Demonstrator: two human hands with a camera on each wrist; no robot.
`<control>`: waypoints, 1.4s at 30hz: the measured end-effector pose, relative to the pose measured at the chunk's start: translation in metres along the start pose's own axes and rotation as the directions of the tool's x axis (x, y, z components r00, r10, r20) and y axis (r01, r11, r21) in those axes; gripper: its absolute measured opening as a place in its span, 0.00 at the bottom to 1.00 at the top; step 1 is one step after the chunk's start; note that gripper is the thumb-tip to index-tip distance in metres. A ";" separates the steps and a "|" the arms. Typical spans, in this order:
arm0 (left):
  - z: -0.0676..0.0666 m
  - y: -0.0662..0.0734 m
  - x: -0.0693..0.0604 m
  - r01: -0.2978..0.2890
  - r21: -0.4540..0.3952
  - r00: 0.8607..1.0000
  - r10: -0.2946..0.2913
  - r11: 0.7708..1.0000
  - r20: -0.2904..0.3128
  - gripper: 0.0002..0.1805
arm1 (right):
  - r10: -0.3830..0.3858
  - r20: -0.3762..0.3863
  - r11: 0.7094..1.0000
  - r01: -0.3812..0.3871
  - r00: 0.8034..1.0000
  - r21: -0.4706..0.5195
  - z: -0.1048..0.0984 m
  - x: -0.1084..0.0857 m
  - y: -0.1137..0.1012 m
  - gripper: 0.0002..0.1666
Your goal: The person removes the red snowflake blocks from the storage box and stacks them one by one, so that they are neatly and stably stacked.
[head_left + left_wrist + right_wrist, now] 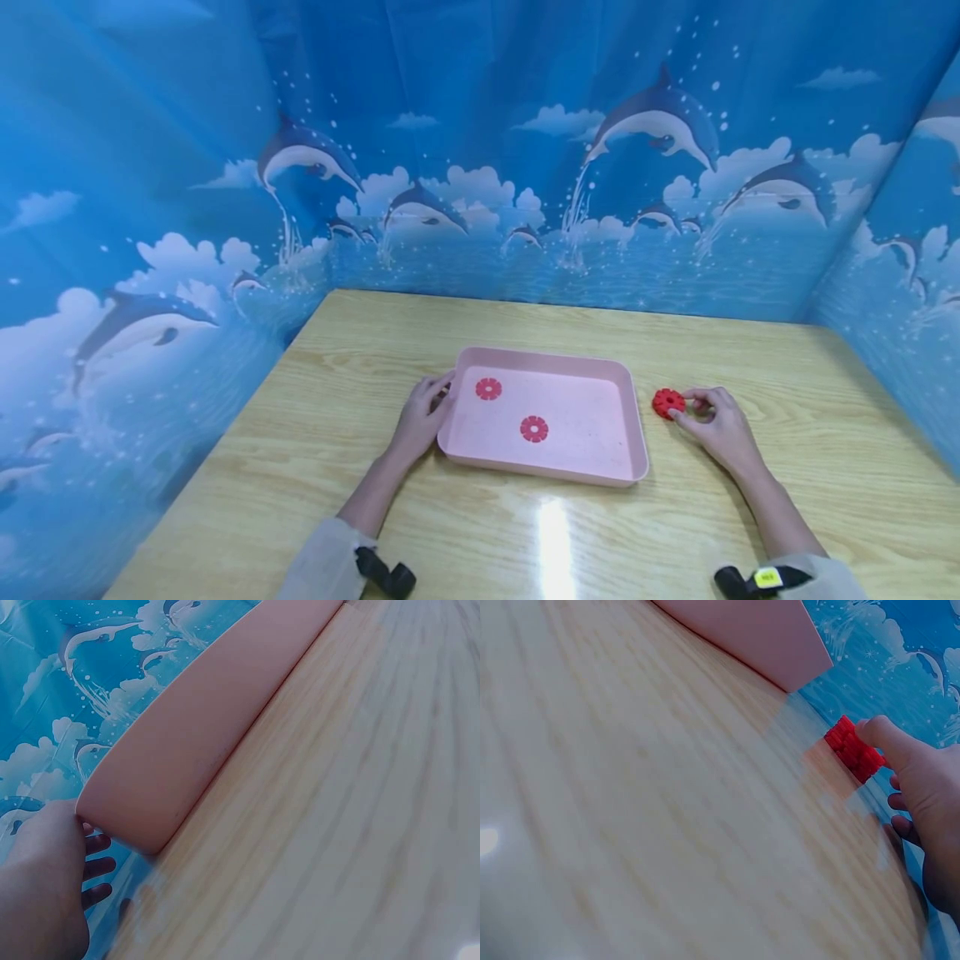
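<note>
A shallow pink tray point(570, 392) lies on the table, with two flat red notched discs inside, one disc point(488, 389) toward the far left and another disc point(534, 429) nearer the middle. My left hand point(423, 417) touches the outside of the tray's left wall with loosely bent fingers. To the right of the tray is a short stack of red notched discs point(667, 403), seen from the side in the right wrist view. My right hand point(720, 429) pinches this stack at its right side between thumb and index finger; the other fingers hang loosely curled.
A light wood-grain table point(750, 350) carries everything. Behind it and along both sides hangs a blue curtain point(480, 267) printed with dolphins. A bright light reflection point(555, 546) shows on the table in front of the tray.
</note>
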State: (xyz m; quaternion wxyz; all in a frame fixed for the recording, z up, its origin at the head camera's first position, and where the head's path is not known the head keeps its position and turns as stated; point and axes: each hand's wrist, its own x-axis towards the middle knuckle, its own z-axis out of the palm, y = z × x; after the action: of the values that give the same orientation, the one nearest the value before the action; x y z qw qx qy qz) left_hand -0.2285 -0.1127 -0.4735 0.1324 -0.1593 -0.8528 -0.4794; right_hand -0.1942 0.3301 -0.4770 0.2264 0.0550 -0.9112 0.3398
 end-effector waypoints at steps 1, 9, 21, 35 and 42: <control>0.000 0.000 0.000 0.003 -0.001 1.000 -0.003 1.000 0.001 0.20 | 0.000 0.000 1.000 0.000 1.000 0.001 0.000 0.000 0.000 0.17; -0.001 0.000 0.000 0.007 -0.002 1.000 -0.007 1.000 0.001 0.21 | 0.022 0.000 1.000 -0.022 1.000 0.018 -0.003 0.000 -0.004 0.18; 0.000 0.001 0.000 0.014 -0.006 1.000 -0.014 1.000 0.005 0.21 | -0.017 0.029 0.997 0.015 0.999 0.069 -0.008 0.008 -0.048 0.18; -0.001 0.002 0.000 0.014 -0.012 1.000 -0.014 1.000 0.006 0.21 | -0.125 0.199 0.986 0.100 0.972 0.131 0.049 0.034 -0.133 0.20; -0.001 0.002 0.000 0.020 -0.005 1.000 -0.020 1.000 0.010 0.21 | -0.109 0.302 0.985 0.062 0.947 0.160 0.078 0.044 -0.164 0.23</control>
State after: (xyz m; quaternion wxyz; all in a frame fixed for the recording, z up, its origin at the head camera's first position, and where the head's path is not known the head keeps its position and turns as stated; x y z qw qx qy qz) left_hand -0.2281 -0.1127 -0.4714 0.1230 -0.1535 -0.8538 -0.4821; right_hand -0.2215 0.1567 -0.4118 0.0904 0.1639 -0.9043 0.3838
